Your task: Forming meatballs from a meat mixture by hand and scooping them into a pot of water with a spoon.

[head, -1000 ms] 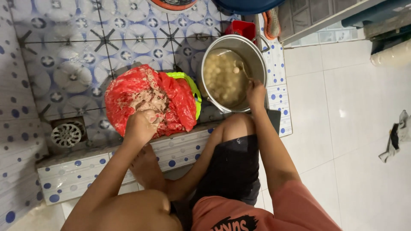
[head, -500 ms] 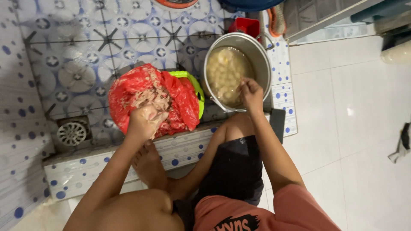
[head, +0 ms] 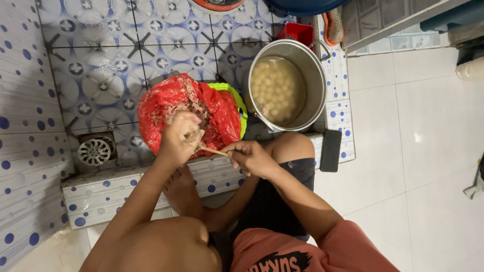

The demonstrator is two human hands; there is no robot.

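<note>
Left of the steel pot (head: pixel 302 65), the left hand (head: pixel 179 138) is closed around a lump of meat paste over the red bag (head: pixel 222 113) in the green basin (head: pixel 236 98). Nearer the pot, the right hand (head: pixel 250 157) pinches a thin wooden stick (head: pixel 213 150), tip touching the left hand. Pale balls (head: pixel 277 90) float in the pot.

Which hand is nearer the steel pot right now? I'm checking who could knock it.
The right hand. It sits just below the steel pot, holding a thin stick; the left hand is farther off, over the red plastic bag.
</note>
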